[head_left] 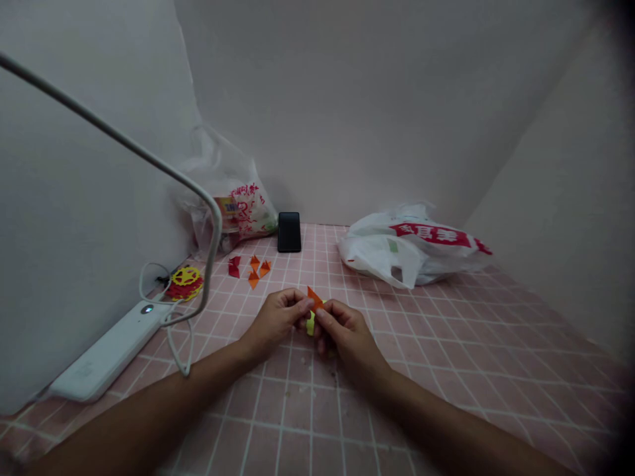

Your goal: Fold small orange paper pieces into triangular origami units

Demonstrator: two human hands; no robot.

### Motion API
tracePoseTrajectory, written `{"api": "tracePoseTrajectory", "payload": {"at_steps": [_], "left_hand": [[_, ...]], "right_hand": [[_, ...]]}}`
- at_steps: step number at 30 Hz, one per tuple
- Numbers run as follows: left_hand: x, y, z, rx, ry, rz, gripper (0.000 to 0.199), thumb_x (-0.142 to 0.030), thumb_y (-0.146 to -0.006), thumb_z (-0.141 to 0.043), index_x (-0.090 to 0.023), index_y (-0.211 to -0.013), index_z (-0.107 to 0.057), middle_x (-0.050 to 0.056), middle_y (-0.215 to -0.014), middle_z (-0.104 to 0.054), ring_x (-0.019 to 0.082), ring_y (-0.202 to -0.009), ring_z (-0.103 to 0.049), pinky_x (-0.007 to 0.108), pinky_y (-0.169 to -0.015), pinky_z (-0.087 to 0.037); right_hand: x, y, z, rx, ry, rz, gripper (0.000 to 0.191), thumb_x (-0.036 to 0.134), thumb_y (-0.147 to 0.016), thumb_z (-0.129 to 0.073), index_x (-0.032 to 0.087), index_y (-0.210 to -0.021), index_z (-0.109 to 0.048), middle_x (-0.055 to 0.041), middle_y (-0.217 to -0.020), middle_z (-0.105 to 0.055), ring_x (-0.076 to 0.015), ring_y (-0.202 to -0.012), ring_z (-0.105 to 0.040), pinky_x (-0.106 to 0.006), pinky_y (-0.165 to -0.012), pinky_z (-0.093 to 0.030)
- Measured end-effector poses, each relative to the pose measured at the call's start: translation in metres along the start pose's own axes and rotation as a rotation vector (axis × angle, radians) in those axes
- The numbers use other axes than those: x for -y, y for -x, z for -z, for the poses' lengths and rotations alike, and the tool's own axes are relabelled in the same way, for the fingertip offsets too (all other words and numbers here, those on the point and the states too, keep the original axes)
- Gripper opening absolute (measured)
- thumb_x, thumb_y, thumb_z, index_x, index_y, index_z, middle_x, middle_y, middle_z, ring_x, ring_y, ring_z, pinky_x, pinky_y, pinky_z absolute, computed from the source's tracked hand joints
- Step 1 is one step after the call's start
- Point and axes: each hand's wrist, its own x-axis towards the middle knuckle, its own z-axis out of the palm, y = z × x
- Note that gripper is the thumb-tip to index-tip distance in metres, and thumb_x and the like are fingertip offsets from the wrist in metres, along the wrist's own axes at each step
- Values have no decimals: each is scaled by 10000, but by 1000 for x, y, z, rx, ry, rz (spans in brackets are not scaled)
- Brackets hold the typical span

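Observation:
Between both hands, above the middle of the table, is a small pointed piece of folded orange paper (314,299). My left hand (282,316) pinches its left side between thumb and fingertips. From the right, my right hand (347,330) grips the lower right edge, thumb on top. Just beneath the fingers shows something yellow (310,325), mostly hidden by the hands, so its kind cannot be made out. Further back on the left lie several folded orange paper pieces (254,280) and red folded paper (234,266).
A black phone (289,233) leans at the back wall. Plastic bags stand at back left (238,205) and back right (411,244). On the left are a white power strip (109,350), yellow and red cut-out shapes (186,277) and a pale cable (149,155) crossing the view.

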Motion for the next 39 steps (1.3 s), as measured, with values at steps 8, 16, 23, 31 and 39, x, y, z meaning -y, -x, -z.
{"api": "tracePoseTrajectory", "payload": {"at_steps": [8, 16, 23, 31, 39], "left_hand": [[0, -2, 3, 79, -24, 43, 265, -387, -749, -700, -138, -768, -612, -25, -626, -572, 83, -535, -493, 225, -563, -388], [0, -2, 2, 37, -76, -1, 248, -376, -757, -685, -147, -742, -594, -46, -591, -529, 74, -502, -444, 208, -517, -345], [1, -1, 3, 67, -22, 26, 262, -404, -804, -649, -150, -789, -586, -14, -644, -591, 94, -545, -520, 227, -569, -420], [-2, 0, 4, 89, 9, 47, 249, -388, -789, -667, -152, -776, -588, -4, -660, -611, 102, -579, -545, 235, -602, -425], [-4, 1, 1, 57, -34, 25, 257, -387, -773, -672, -159, -741, -557, -19, -627, -578, 94, -553, -502, 223, -562, -394]], "right_hand": [[5, -3, 4, -21, -33, -46, 298, 448, -818, -675, 187, -735, -559, 38, -508, -574, -81, -373, -443, -186, -369, -296], [6, -5, 6, -18, 38, -23, 271, 404, -807, -666, 177, -694, -570, 36, -501, -565, -76, -363, -423, -193, -371, -294], [6, -5, 6, 16, -21, -15, 302, 436, -847, -639, 175, -709, -575, 28, -540, -581, -81, -396, -472, -192, -394, -320], [6, -7, 7, 97, -93, -7, 281, 416, -843, -659, 170, -725, -593, 22, -613, -603, -76, -420, -509, -191, -401, -351], [5, -7, 8, 103, -89, -18, 251, 392, -826, -678, 169, -739, -601, 26, -601, -601, -73, -397, -500, -180, -374, -355]]}}
